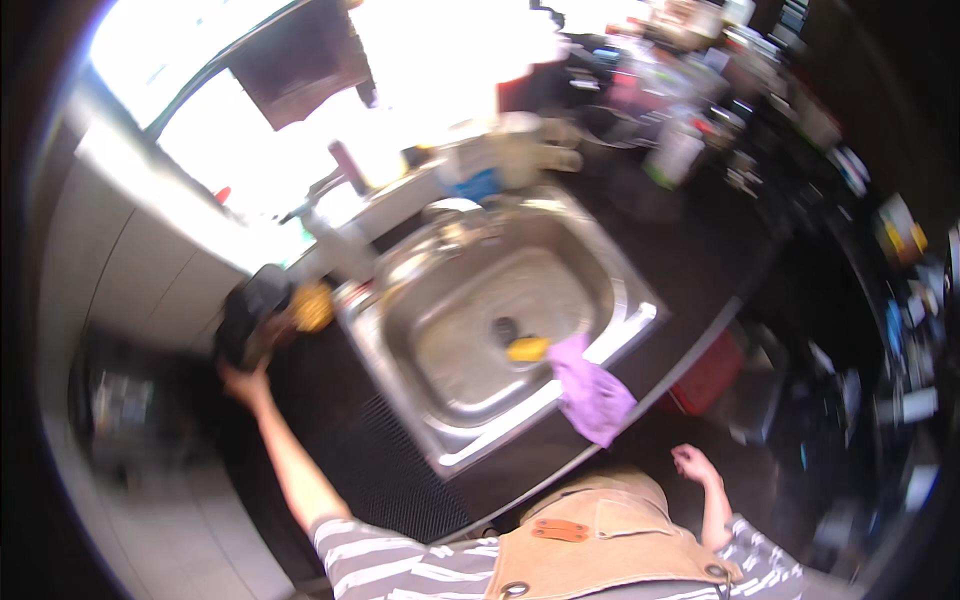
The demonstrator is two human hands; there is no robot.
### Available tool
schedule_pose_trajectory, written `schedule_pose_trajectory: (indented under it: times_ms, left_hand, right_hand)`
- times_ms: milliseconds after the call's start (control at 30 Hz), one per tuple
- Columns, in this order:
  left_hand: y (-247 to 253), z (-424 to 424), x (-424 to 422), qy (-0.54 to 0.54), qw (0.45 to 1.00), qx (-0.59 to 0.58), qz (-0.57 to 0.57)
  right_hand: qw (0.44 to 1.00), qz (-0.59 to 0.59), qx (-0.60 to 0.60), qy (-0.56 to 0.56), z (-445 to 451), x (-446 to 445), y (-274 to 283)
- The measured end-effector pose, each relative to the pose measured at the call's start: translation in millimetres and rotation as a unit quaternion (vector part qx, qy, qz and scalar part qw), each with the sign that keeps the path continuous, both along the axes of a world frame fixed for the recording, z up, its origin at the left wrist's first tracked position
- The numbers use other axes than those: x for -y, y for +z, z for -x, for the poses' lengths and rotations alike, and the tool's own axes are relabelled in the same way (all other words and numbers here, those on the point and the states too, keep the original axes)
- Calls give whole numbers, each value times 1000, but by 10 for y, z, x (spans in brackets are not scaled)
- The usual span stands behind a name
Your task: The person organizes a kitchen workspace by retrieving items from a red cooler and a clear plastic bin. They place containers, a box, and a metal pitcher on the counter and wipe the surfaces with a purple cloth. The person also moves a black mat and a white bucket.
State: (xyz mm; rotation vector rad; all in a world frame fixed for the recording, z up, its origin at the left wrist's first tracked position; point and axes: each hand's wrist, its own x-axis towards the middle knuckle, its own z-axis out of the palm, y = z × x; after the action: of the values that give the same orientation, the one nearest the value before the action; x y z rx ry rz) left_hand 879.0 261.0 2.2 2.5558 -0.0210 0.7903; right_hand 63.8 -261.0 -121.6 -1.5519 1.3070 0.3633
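At the far left of the counter, my left hand reaches out and closes around the near part of a dark object, which is blurred and may be a container. Just right of it sits a round yellow item, too smeared to name. My right hand hangs beside my apron, below the counter edge, with loosely bent fingers and nothing visible in it. Before me is a stainless steel sink. A yellow sponge-like piece lies in it near the drain. A purple cloth drapes over its front rim.
Behind the sink stand a faucet and several bottles or containers on a ledge. A black ribbed mat lies left of the sink. Blurred clutter fills the back right. A red item shows below the counter's right edge.
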Motion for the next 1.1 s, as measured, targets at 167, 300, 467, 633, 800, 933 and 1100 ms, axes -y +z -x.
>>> schedule_pose_trajectory:
  times_ms: [167, 300, 467, 633, 800, 933, 1100]
  left_hand:
    - [-106, -5, 28, -4, 996, 46, -70]
    - [380, 1103, 1569, -91, 966, 243, 0]
    - [429, 3048, 3253, -275, 941, 166, 106]
    - [418, 4994, 4508, -371, 914, 30, 164]
    - [884, 4780, 5312, -373, 894, 191, 156]
    - [1205, 4374, 6047, -343, 857, 361, 136]
    - [866, 5659, 7191, -468, 823, 278, 164]
  right_hand:
    - [995, 83, -39, -41, 368, -274, -53]
    - [987, 45, -69, -134, 533, -640, 59]
    - [977, 34, -70, -197, 1081, -1052, -224]
    - [953, -29, -54, -296, 1749, -1211, -790]
    - [923, -80, -3, -376, 2378, -1099, -1045]
    - [878, -114, 22, -465, 2970, -886, -1160]
    - [864, -84, 21, -496, 3780, -575, -1363]
